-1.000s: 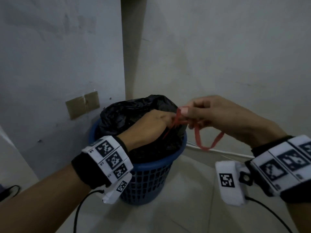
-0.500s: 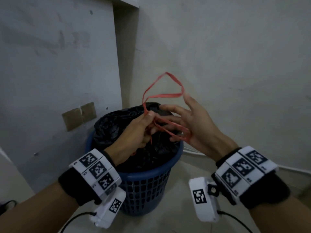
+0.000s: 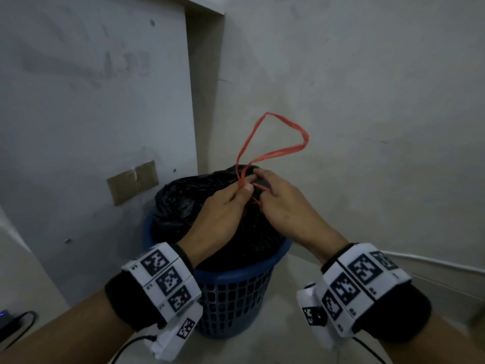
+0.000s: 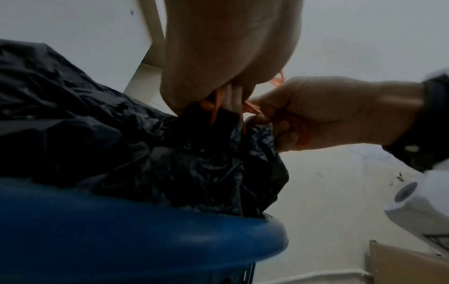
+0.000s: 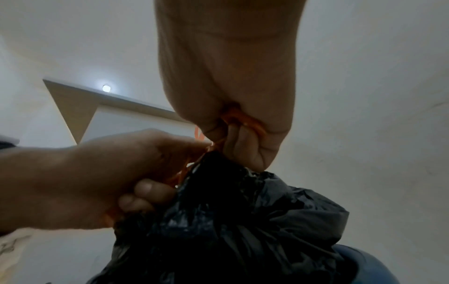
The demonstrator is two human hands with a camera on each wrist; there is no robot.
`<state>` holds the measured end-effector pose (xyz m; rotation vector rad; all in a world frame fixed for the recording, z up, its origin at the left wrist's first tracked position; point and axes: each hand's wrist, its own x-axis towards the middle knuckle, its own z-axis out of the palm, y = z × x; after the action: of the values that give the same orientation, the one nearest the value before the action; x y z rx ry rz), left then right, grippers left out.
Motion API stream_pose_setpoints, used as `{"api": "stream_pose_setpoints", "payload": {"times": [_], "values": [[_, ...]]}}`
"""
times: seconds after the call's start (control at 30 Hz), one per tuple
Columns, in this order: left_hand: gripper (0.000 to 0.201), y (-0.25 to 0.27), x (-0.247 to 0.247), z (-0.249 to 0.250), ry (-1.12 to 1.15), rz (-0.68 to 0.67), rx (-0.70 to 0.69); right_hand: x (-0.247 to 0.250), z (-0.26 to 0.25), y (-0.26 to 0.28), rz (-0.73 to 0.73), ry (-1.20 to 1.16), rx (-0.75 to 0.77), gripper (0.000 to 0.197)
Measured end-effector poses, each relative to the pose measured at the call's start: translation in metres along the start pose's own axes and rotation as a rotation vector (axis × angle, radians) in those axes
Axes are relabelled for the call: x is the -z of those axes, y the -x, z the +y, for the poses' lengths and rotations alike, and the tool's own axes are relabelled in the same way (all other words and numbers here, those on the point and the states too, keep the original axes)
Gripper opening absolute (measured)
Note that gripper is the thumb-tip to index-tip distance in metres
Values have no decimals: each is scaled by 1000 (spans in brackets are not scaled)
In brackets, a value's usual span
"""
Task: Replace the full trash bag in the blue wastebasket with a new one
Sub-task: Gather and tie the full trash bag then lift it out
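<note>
A blue mesh wastebasket stands in a wall corner, filled by a bulging black trash bag whose top is gathered into a neck. A red drawstring rises from the neck in a tall loop. My left hand pinches the drawstring at the neck between thumb and fingers. My right hand sits just to its right, its fingers curled round other strands of the drawstring. The left wrist view shows the bag's neck under both hands and the basket's rim.
Grey walls close in behind and to the left of the basket. A brown taped patch is on the left wall. A white cable runs along the right wall's foot. A dark cord lies on the floor at far left.
My right hand, spread with the drawstring looped over its fingers, has closed and come down beside my left hand at the bag's neck. The loop still stands above the hands.
</note>
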<state>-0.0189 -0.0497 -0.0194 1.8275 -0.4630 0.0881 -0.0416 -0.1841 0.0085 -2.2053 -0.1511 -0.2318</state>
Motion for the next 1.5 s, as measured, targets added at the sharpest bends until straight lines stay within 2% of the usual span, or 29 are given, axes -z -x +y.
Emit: {"api": "stream_pose_setpoints", "payload": {"times": [0.1, 0.23, 0.4, 0.5, 0.67, 0.77, 0.87, 0.97, 1.07, 1.2, 1.3, 1.43, 1.5], "values": [[29, 1, 3, 1, -8, 33, 2, -3, -2, 4, -41, 52, -47, 50], [29, 1, 7, -1, 17, 57, 31, -3, -5, 8, -79, 207, 79, 49], [36, 1, 12, -8, -85, 46, -3, -11, 2, 7, -93, 281, 187, 15], [32, 2, 15, -9, -77, 62, 8, -12, 6, 6, -45, 320, 209, 26], [28, -3, 17, -11, -41, 99, 16, -10, 10, 0, -4, 344, 259, 30], [28, -4, 18, -12, 9, 145, 87, -3, 13, -5, 90, 346, 222, 26], [28, -4, 19, -12, -14, 120, 90, 5, 15, -8, 151, 369, 186, 20], [28, -1, 17, -9, -15, 71, 82, 6, 11, -5, 115, 435, 193, 24], [25, 2, 16, 0, 76, 21, 115, 3, 5, 2, 14, 468, 205, 42], [24, 1, 19, 8, 24, 16, 79, -2, -1, 7, -95, 520, 220, 42], [23, 2, 19, 9, 72, -28, 105, -7, -1, 8, -85, 569, 262, 41], [23, 2, 21, 6, 149, 33, 121, -8, 6, 4, -61, 395, 199, 47], [18, 2, 24, 2, 195, 66, 75, -6, 10, 2, -41, 272, 147, 47]]}}
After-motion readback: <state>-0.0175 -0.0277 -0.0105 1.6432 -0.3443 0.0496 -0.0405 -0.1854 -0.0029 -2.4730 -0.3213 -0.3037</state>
